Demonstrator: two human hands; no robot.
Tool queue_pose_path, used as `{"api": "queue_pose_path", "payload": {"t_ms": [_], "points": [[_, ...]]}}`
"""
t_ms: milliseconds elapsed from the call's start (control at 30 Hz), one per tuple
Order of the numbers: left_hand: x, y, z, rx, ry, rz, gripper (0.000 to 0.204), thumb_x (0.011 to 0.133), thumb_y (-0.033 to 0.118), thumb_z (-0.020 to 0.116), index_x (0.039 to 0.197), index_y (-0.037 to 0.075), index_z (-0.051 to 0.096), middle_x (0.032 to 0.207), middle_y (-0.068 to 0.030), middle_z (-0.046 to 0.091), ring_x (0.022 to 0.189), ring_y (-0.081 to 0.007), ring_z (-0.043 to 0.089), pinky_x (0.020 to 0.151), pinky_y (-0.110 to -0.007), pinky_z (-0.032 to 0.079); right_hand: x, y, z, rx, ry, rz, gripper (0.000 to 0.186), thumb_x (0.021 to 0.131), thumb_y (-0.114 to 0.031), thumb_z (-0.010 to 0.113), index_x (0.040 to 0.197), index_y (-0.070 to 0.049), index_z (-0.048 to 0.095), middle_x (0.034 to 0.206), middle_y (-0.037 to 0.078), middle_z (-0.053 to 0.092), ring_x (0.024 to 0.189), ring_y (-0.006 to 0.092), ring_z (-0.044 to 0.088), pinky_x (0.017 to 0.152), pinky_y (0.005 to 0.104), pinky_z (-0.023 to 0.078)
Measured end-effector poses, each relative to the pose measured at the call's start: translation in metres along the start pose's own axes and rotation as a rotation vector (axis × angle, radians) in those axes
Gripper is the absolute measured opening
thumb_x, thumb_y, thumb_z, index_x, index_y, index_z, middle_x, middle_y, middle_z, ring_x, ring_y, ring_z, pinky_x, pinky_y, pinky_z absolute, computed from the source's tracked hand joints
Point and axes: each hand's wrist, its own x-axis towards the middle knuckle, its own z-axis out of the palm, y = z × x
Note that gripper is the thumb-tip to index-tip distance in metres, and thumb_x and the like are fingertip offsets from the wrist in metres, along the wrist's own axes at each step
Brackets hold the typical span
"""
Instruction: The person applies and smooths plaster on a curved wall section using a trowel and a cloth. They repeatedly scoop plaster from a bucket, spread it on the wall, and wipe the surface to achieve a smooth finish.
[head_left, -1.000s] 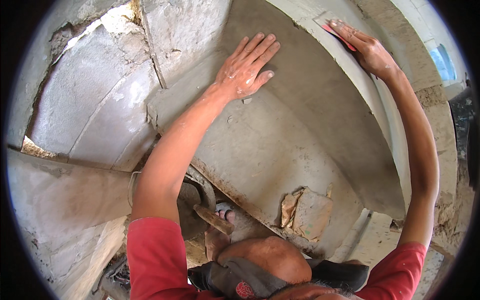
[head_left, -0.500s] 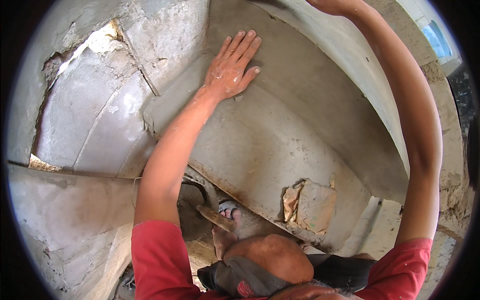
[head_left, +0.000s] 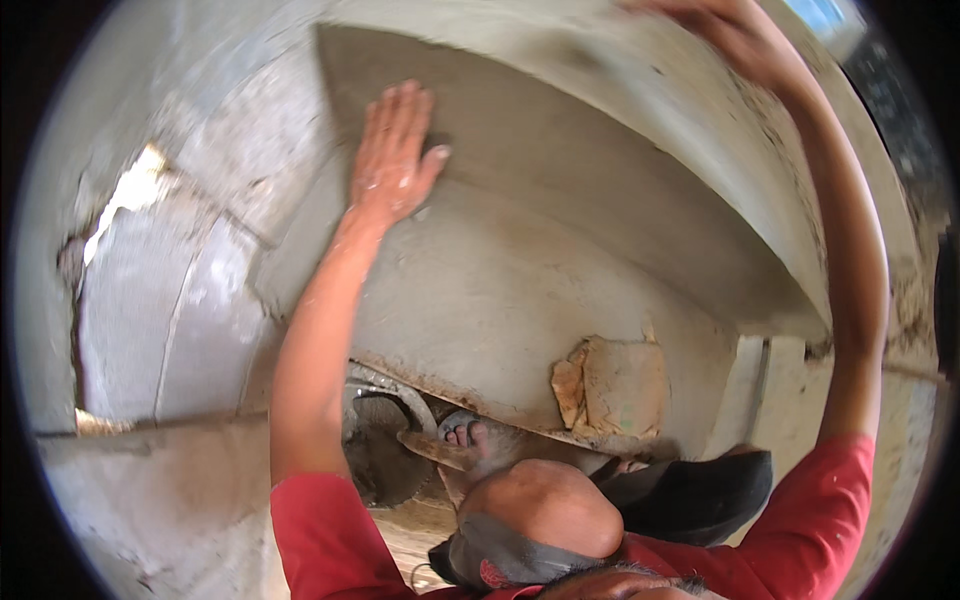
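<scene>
My left hand (head_left: 398, 155) lies open, fingers together and stretched out, against a smooth grey plastered surface (head_left: 560, 140) in the upper middle. My right hand (head_left: 725, 30) is high at the top right, by the pale curved band (head_left: 690, 120) above that darker surface; its fingers are smeared by motion, and whatever they hold cannot be made out. Below both hands is a wide grey plastered ledge (head_left: 470, 290).
A crumpled brown paper piece (head_left: 620, 385) lies on the ledge. A bucket of grey mix (head_left: 380, 455) with a wooden handle (head_left: 435, 450) stands by my foot (head_left: 465, 435). A broken, light-filled gap (head_left: 140, 185) breaks the left wall; something blue (head_left: 815, 14) shows at top right.
The view has swung, so my left hand appears further left, still flat. My right hand, holding a thin red-edged tool a second ago, has moved upward along the curved band and is now blurred.
</scene>
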Motion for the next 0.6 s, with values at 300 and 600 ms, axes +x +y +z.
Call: {"api": "queue_pose_path", "payload": {"t_ms": [300, 600], "points": [[-0.001, -0.007, 0.007, 0.040, 0.050, 0.024, 0.079, 0.107, 0.039, 0.058, 0.167, -0.005, 0.030, 0.174, -0.0310, 0.025, 0.161, -0.0499, 0.024, 0.133, -0.059, 0.019, -0.029, 0.020, 0.023, 0.015, -0.147, -0.034, 0.052, 0.083, 0.012, 0.052, 0.122, -0.005, 0.082, 0.126, 0.018, 0.079, 0.116, 0.0313, 0.075, 0.102, 0.0399, 0.059], [-0.004, -0.009, 0.014, 0.020, 0.070, 0.045, 0.084, 0.110, 0.045, 0.052, 0.168, -0.008, 0.023, 0.176, -0.0328, 0.017, 0.162, -0.0528, 0.017, 0.133, -0.060, 0.015, -0.175, 0.028, -0.062, -0.183, -0.095, 0.444, 0.051, 0.082, 0.011, 0.051, 0.117, -0.007, 0.084, 0.113, 0.021, 0.081, 0.105, 0.0299, 0.077, 0.094, 0.0383, 0.060]]}}
